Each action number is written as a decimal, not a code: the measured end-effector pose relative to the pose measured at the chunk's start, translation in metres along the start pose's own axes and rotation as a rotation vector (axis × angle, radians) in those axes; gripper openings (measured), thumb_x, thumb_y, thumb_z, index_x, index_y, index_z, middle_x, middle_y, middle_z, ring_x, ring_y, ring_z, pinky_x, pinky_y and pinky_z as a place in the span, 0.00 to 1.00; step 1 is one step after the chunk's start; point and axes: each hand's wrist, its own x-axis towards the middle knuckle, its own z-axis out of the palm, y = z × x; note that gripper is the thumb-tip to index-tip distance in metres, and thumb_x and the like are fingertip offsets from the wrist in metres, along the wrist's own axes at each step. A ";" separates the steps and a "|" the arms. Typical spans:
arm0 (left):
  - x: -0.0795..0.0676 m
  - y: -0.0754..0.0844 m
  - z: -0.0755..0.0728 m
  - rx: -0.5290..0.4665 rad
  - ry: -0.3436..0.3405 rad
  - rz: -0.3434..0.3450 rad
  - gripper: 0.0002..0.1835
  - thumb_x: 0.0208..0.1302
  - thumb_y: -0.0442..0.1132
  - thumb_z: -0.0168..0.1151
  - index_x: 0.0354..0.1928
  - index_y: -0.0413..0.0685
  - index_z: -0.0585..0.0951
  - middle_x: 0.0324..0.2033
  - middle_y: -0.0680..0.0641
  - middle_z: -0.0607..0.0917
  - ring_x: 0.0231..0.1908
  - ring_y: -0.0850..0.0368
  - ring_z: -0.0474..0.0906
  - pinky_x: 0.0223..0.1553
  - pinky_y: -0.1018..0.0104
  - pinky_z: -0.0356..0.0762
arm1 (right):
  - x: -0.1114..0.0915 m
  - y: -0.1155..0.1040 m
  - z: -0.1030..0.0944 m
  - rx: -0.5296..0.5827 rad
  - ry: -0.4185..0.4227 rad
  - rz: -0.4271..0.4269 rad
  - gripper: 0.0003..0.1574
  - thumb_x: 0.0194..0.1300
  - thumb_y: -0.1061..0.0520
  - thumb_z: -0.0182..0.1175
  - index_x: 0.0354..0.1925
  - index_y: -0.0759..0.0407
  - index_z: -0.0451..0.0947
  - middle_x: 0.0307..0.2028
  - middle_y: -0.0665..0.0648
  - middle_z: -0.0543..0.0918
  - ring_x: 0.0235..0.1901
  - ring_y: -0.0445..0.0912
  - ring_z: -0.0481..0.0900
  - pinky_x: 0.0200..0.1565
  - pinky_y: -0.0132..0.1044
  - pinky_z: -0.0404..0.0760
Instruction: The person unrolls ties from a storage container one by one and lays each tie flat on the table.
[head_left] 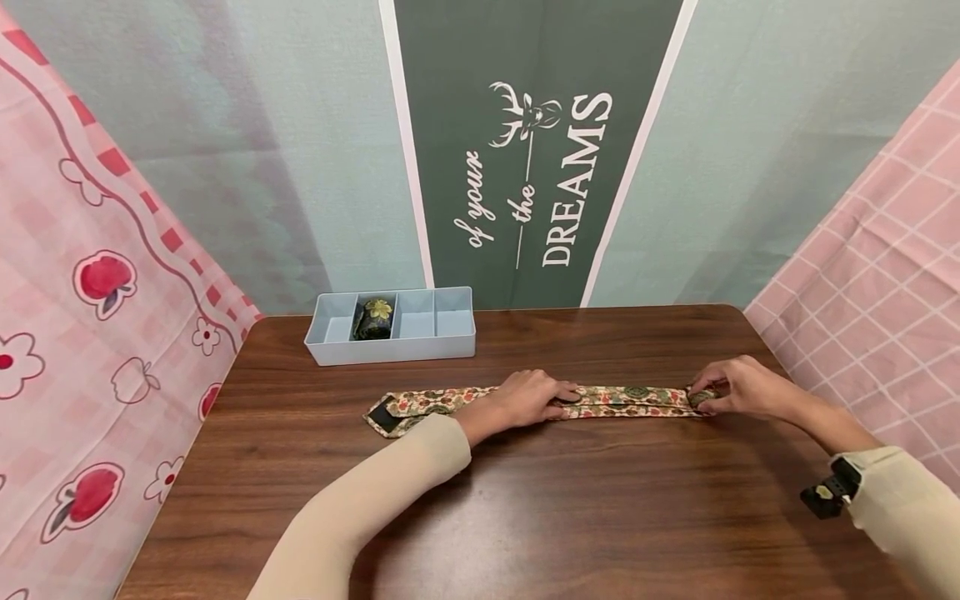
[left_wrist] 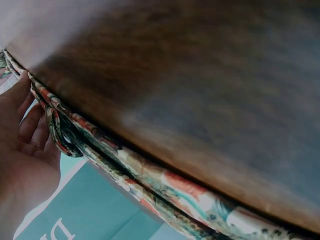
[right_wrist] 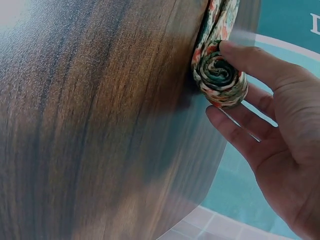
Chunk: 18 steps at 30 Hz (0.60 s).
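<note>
A floral necktie [head_left: 630, 397] lies folded lengthwise across the table, its wide end with a dark lining at the left. The end at the right is wound into a small coil, and my right hand [head_left: 750, 387] pinches it. In the right wrist view the coil's spiral [right_wrist: 220, 72] shows between the thumb and fingers of the right hand [right_wrist: 285, 115]. Midway along the tie rests my left hand [head_left: 525, 397], its fingers laid over the fabric. The left wrist view has the left hand [left_wrist: 27, 150] touching the tie [left_wrist: 125, 162] beside a small loop.
A pale blue box [head_left: 397, 348] with several compartments stands at the back left of the wooden table [head_left: 570, 508]. One compartment holds a dark rolled piece [head_left: 372, 320] with a yellow flower pattern. Curtains [head_left: 345, 142] hang behind and at both sides.
</note>
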 end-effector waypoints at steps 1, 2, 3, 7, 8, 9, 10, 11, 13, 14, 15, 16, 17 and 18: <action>-0.001 -0.001 0.000 0.001 0.002 0.000 0.22 0.68 0.54 0.60 0.63 0.67 0.78 0.64 0.62 0.74 0.58 0.58 0.77 0.49 0.62 0.80 | 0.000 0.000 0.000 0.001 -0.002 0.011 0.19 0.37 0.56 0.82 0.32 0.44 0.87 0.33 0.44 0.87 0.31 0.35 0.82 0.32 0.21 0.75; -0.002 -0.002 0.000 0.002 0.003 0.000 0.22 0.68 0.54 0.60 0.63 0.67 0.78 0.64 0.62 0.74 0.57 0.59 0.77 0.49 0.62 0.80 | -0.001 0.000 0.000 0.004 -0.005 0.018 0.20 0.37 0.57 0.82 0.32 0.45 0.87 0.32 0.44 0.87 0.31 0.35 0.82 0.32 0.21 0.75; -0.003 -0.003 -0.001 0.003 0.005 0.000 0.22 0.68 0.54 0.60 0.63 0.67 0.78 0.64 0.62 0.74 0.57 0.59 0.78 0.49 0.62 0.80 | -0.001 0.000 -0.001 0.007 -0.009 0.023 0.20 0.37 0.57 0.82 0.33 0.46 0.87 0.33 0.44 0.87 0.30 0.35 0.82 0.32 0.21 0.76; -0.006 -0.006 -0.002 0.005 0.008 -0.004 0.22 0.67 0.54 0.60 0.63 0.67 0.78 0.64 0.63 0.74 0.57 0.59 0.77 0.48 0.61 0.80 | -0.003 0.000 -0.002 0.032 -0.010 0.022 0.23 0.36 0.60 0.81 0.36 0.49 0.87 0.34 0.46 0.87 0.31 0.37 0.84 0.32 0.24 0.78; -0.007 -0.007 -0.002 0.005 0.007 -0.006 0.22 0.67 0.54 0.61 0.63 0.67 0.78 0.64 0.63 0.74 0.58 0.58 0.77 0.48 0.61 0.80 | -0.003 0.000 -0.002 0.038 -0.008 0.018 0.24 0.36 0.60 0.81 0.37 0.50 0.87 0.34 0.47 0.88 0.31 0.38 0.84 0.33 0.24 0.79; -0.008 -0.008 -0.003 0.004 0.005 -0.009 0.22 0.67 0.54 0.60 0.63 0.67 0.78 0.64 0.62 0.74 0.58 0.58 0.77 0.48 0.60 0.80 | -0.003 0.000 -0.003 0.045 -0.008 0.014 0.25 0.35 0.61 0.81 0.37 0.51 0.87 0.34 0.47 0.88 0.32 0.38 0.84 0.33 0.24 0.79; -0.009 -0.008 -0.003 0.002 0.004 -0.012 0.22 0.67 0.54 0.61 0.63 0.67 0.78 0.64 0.62 0.74 0.58 0.57 0.77 0.48 0.60 0.80 | -0.004 0.000 -0.003 0.051 -0.008 0.011 0.26 0.35 0.62 0.81 0.38 0.51 0.87 0.35 0.48 0.88 0.32 0.38 0.84 0.33 0.24 0.80; -0.010 -0.009 -0.004 -0.001 0.002 -0.014 0.22 0.67 0.54 0.61 0.63 0.67 0.78 0.64 0.62 0.74 0.59 0.57 0.77 0.48 0.59 0.80 | -0.004 0.000 -0.003 0.057 -0.008 0.009 0.26 0.35 0.62 0.81 0.39 0.52 0.87 0.35 0.48 0.88 0.32 0.38 0.84 0.33 0.24 0.80; -0.011 -0.010 -0.005 -0.009 0.000 -0.017 0.22 0.67 0.53 0.61 0.63 0.66 0.78 0.64 0.62 0.74 0.59 0.57 0.77 0.48 0.59 0.80 | -0.004 0.000 -0.003 0.059 -0.007 0.006 0.27 0.35 0.63 0.81 0.40 0.52 0.88 0.35 0.47 0.88 0.33 0.37 0.84 0.33 0.24 0.79; -0.012 -0.011 -0.006 -0.013 0.000 -0.017 0.22 0.67 0.53 0.61 0.63 0.66 0.78 0.63 0.62 0.75 0.59 0.57 0.77 0.48 0.58 0.80 | -0.004 0.000 -0.004 0.055 -0.005 0.003 0.28 0.35 0.63 0.81 0.40 0.52 0.88 0.35 0.47 0.88 0.33 0.37 0.84 0.34 0.24 0.79; -0.012 -0.012 -0.006 -0.015 -0.001 -0.019 0.22 0.67 0.53 0.61 0.63 0.66 0.78 0.63 0.62 0.75 0.58 0.57 0.77 0.49 0.58 0.80 | -0.005 0.001 -0.004 0.048 -0.002 0.001 0.28 0.34 0.63 0.81 0.40 0.52 0.88 0.35 0.47 0.88 0.34 0.37 0.84 0.34 0.23 0.79; -0.013 -0.012 -0.007 -0.012 -0.002 -0.021 0.22 0.67 0.53 0.61 0.63 0.66 0.78 0.63 0.62 0.75 0.58 0.57 0.77 0.49 0.58 0.80 | -0.005 0.001 -0.004 0.036 0.004 -0.003 0.29 0.34 0.63 0.81 0.40 0.51 0.88 0.35 0.46 0.88 0.34 0.37 0.84 0.34 0.23 0.79; -0.013 -0.013 -0.007 -0.011 -0.003 -0.023 0.22 0.67 0.53 0.61 0.63 0.66 0.78 0.63 0.62 0.75 0.58 0.57 0.77 0.49 0.58 0.79 | -0.005 0.001 -0.004 0.024 0.010 -0.006 0.29 0.33 0.63 0.81 0.40 0.51 0.88 0.35 0.46 0.88 0.34 0.37 0.84 0.35 0.23 0.78; -0.014 -0.013 -0.007 -0.009 -0.004 -0.025 0.22 0.67 0.53 0.61 0.63 0.66 0.78 0.63 0.62 0.75 0.58 0.57 0.77 0.49 0.59 0.79 | -0.006 0.002 -0.004 0.013 0.016 -0.010 0.30 0.32 0.63 0.81 0.40 0.50 0.88 0.35 0.47 0.88 0.34 0.38 0.84 0.35 0.23 0.79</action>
